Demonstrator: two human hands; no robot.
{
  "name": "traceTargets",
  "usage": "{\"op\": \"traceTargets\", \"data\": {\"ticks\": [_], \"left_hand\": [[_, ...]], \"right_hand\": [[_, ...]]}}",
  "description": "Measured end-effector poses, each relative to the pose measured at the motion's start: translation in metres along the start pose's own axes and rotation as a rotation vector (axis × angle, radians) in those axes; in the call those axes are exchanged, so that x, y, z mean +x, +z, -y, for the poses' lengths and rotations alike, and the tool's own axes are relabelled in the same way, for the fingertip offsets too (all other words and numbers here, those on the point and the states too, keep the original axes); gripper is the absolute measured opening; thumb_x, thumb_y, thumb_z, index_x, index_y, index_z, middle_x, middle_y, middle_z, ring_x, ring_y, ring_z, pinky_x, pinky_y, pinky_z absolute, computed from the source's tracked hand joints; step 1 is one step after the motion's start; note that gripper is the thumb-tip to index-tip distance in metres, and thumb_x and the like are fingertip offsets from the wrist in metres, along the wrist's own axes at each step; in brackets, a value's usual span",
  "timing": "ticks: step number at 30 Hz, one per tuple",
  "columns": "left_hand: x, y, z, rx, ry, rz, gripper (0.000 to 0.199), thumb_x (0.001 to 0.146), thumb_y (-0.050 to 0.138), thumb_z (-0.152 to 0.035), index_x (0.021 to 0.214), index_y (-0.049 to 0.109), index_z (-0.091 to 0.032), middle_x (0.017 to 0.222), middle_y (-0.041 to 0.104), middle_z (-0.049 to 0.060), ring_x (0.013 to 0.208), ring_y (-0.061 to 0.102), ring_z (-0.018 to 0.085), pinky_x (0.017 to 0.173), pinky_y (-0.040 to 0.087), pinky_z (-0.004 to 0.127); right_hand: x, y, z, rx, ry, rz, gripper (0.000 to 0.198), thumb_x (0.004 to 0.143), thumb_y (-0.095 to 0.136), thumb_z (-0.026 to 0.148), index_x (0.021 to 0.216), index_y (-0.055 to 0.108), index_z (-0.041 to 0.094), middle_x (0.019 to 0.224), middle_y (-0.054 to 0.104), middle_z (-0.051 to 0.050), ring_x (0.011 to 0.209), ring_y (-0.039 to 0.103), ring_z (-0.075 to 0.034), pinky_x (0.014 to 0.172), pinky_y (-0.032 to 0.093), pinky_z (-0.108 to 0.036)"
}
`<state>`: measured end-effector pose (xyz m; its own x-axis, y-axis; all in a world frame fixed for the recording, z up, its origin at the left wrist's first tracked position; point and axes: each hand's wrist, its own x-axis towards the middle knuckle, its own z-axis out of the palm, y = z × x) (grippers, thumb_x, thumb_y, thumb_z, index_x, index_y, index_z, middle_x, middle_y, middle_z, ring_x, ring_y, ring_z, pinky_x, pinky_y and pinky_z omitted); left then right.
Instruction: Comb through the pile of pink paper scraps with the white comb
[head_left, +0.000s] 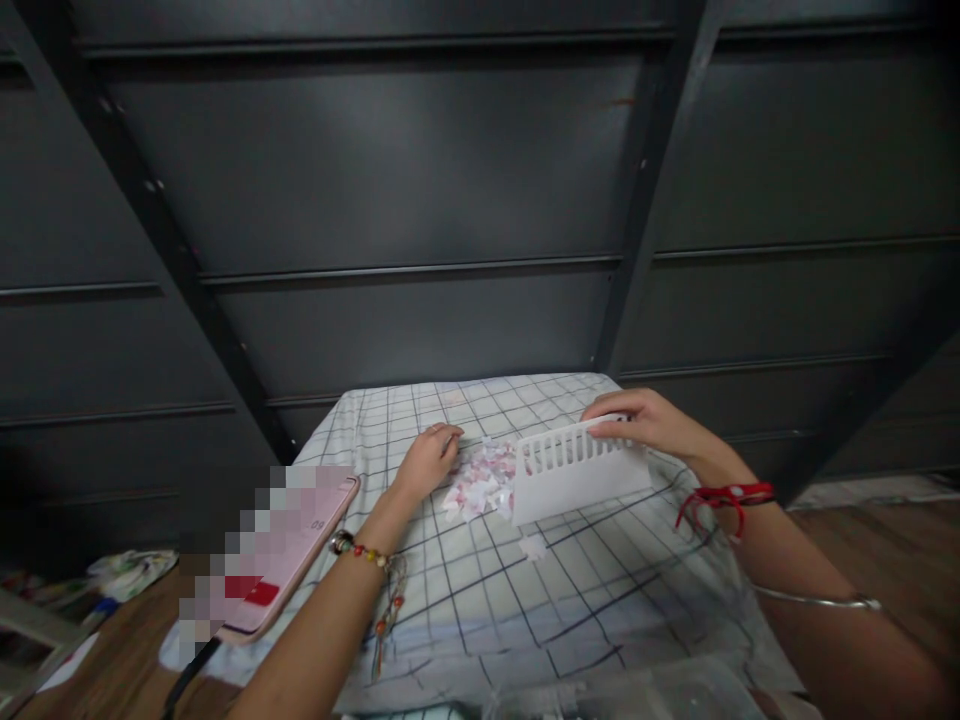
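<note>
A white plastic basket [581, 485] with a row of slots along its upper part is tipped on the cloth, its left end against the pile. My right hand [637, 415] grips its top edge, thumb on the slotted side. Torn paper scraps [480, 480], white and pink, lie heaped just left of the basket. At the heap's left edge my left hand [433, 460] rests on the cloth with its fingers curled in; whatever may be in them is hidden. One loose white scrap [534, 547] lies in front of the basket.
A checked cloth [465, 600] covers the table, which stands against a dark metal panel wall [412, 170]. A phone [292, 560] with a cable lies at the left edge. At the near edge is a clear plastic container [630, 690]. Wooden floor [885, 540] shows at right.
</note>
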<state>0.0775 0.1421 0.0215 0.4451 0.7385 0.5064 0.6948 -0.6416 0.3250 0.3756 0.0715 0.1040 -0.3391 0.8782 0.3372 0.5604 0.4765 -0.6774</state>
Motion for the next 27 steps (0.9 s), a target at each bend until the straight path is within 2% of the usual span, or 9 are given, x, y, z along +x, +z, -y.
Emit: {"op": "traceTargets", "data": {"ticks": [4,8,13,18,24,27], "left_hand": [[-0.001,-0.003,-0.005,-0.025,0.036,-0.001,0.023,0.083,0.039,-0.013,0.092,0.059,-0.015,0.094,0.065,0.008,0.091,0.059,0.019,0.085,0.045,0.034],[-0.003,-0.007,-0.013,-0.081,0.145,0.055,0.023,0.085,0.038,-0.016,0.095,0.059,-0.016,0.098,0.064,0.006,0.093,0.058,0.017,0.086,0.045,0.033],[-0.003,-0.006,-0.011,-0.063,0.209,0.152,0.023,0.085,0.039,-0.016,0.097,0.059,-0.015,0.099,0.064,0.007,0.094,0.057,0.017,0.087,0.044,0.031],[-0.003,-0.006,-0.009,-0.054,0.218,0.194,0.025,0.087,0.038,-0.019,0.098,0.059,-0.014,0.098,0.063,0.008,0.093,0.057,0.017,0.087,0.044,0.031],[-0.006,-0.01,-0.025,-0.082,0.317,0.265,0.024,0.087,0.042,-0.025,0.102,0.058,-0.017,0.102,0.062,0.006,0.096,0.056,0.017,0.088,0.043,0.03],[-0.006,-0.011,-0.027,-0.073,0.307,0.261,0.024,0.087,0.041,-0.025,0.101,0.058,-0.016,0.102,0.063,0.006,0.096,0.056,0.017,0.088,0.043,0.03]], "right_hand": [[-0.023,0.002,-0.009,-0.027,0.003,-0.057,0.027,0.069,0.061,0.044,0.072,0.068,0.019,0.078,0.068,-0.006,0.076,0.061,-0.019,0.071,0.046,-0.03],[-0.038,0.009,-0.014,-0.015,-0.004,-0.061,0.029,0.072,0.059,0.043,0.073,0.068,0.016,0.078,0.067,-0.007,0.076,0.06,-0.019,0.069,0.046,-0.029],[-0.057,0.014,0.002,-0.021,-0.06,0.043,0.026,0.077,0.055,0.039,0.071,0.065,0.016,0.069,0.063,-0.005,0.067,0.057,-0.015,0.063,0.044,-0.026],[-0.084,0.01,0.015,-0.048,-0.115,0.068,0.019,0.079,0.055,0.031,0.072,0.064,0.017,0.064,0.059,-0.002,0.063,0.055,-0.012,0.058,0.042,-0.023],[-0.106,0.007,0.03,-0.029,-0.179,0.109,0.013,0.081,0.053,0.023,0.077,0.065,0.019,0.066,0.06,-0.002,0.063,0.056,-0.011,0.057,0.043,-0.022],[-0.111,0.006,0.035,-0.055,-0.199,0.089,0.013,0.081,0.053,0.023,0.077,0.065,0.02,0.064,0.06,-0.001,0.06,0.056,-0.011,0.054,0.043,-0.022]]}}
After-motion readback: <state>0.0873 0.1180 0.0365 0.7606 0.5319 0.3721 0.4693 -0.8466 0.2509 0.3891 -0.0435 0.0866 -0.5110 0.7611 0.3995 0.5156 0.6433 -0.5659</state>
